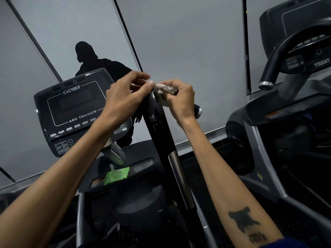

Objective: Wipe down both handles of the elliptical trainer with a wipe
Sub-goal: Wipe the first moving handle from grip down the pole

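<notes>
The step in hand looks like the wiping of one handle (162, 126), the tall black bar that rises through the middle of the view, and the work is at its very top. The right hand (180, 101) has its fingers curled round a crumpled pale wipe (167, 91), pressing it against the right side of the handle's rounded tip; the left hand (125, 99) pinches at the top of the handle from the left, thumb and fingertips bent, and seems to steady the bar or catch an edge of the wipe, though which of the two cannot be told. So both grips are closed, the right one on the wipe for certain. The next move probably calls for wrapping the wipe round the bar and drawing it down toward the near end, past the glossy black part to the metal strip (179, 176) lower on the shaft, with enough squeeze to keep contact all round. Whether the other handle has been done cannot be judged from here. The handle is dark and shiny, with wet-looking smears just under the tip. Left and farther off stands the console (75, 111), and below it on a ledge lies a green pack (116, 175) with a sheet sticking out of it, handy if a fresh one is needed.
</notes>
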{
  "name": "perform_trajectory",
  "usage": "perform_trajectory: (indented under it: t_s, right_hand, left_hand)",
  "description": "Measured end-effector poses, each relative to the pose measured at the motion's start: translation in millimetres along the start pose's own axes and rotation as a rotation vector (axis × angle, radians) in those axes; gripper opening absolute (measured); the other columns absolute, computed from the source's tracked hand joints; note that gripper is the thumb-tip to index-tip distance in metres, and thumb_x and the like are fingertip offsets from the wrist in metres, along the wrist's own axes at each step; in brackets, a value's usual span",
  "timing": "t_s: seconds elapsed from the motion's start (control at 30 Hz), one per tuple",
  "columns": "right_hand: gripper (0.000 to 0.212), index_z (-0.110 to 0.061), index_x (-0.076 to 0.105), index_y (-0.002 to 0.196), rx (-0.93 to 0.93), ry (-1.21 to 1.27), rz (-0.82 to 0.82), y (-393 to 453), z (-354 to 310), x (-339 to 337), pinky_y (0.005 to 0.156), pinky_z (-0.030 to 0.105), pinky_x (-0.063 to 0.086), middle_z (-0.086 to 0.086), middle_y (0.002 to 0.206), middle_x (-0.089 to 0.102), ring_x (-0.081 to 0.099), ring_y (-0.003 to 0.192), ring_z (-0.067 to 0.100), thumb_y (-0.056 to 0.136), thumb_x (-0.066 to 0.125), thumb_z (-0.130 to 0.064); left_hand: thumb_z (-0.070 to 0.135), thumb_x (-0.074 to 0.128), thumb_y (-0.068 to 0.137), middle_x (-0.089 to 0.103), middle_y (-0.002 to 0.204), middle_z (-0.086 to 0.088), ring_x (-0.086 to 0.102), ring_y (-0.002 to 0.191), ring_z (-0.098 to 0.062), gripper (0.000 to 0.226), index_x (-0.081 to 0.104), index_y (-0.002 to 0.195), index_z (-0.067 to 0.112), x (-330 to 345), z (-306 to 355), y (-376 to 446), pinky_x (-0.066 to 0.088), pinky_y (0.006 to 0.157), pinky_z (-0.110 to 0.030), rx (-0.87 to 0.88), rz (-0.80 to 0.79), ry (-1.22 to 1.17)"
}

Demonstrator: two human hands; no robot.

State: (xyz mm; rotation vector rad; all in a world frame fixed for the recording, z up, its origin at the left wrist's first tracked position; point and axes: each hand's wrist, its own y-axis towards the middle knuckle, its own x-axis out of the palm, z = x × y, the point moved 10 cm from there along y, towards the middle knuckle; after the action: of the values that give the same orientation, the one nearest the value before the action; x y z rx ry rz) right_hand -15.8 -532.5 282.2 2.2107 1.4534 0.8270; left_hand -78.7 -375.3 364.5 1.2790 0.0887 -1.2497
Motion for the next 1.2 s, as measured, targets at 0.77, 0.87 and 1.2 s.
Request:
perform_trajectory:
  t_s: [0.77,0.87,1.2]
  right_hand:
    - [0.016,-0.016,0.082,0.085,0.029,-0.292,-0.214,46.0,-6.1,12.2,0.059,0.015,0.046,-0.011,0.065,0.068,0.06,0.062,-0.002,0.08,0.072,-0.004]
    - [0.021,-0.02,0.081,0.079,0.013,-0.327,-0.408,50.9,-32.3,43.5,0.062,0.022,0.053,-0.002,0.07,0.073,0.064,0.067,0.005,0.077,0.07,-0.003]
    - [0.031,-0.02,0.076,0.072,0.084,-0.567,-0.665,62.9,-25.6,62.7,0.062,0.024,0.044,-0.012,0.051,0.062,0.056,0.064,0.008,0.079,0.055,0.003]
  left_hand:
    - [0.053,0.066,0.091,0.069,0.099,0.028,0.067,0.103,0.002,0.062,0.042,0.146,0.036,-0.8,-2.9,0.2,0.046,0.106,-0.049,-0.014,0.002,-0.014]
    - [0.052,0.068,0.09,0.068,0.097,0.028,0.067,0.099,0.005,0.07,0.037,0.15,0.036,-1.3,-2.2,1.7,0.047,0.106,-0.048,-0.013,0.001,-0.016]
    - [0.06,0.069,0.086,0.055,0.127,0.002,0.068,0.09,0.007,0.097,0.013,0.16,0.034,-6.2,-3.9,-1.7,0.052,0.099,-0.053,-0.002,0.074,-0.036]
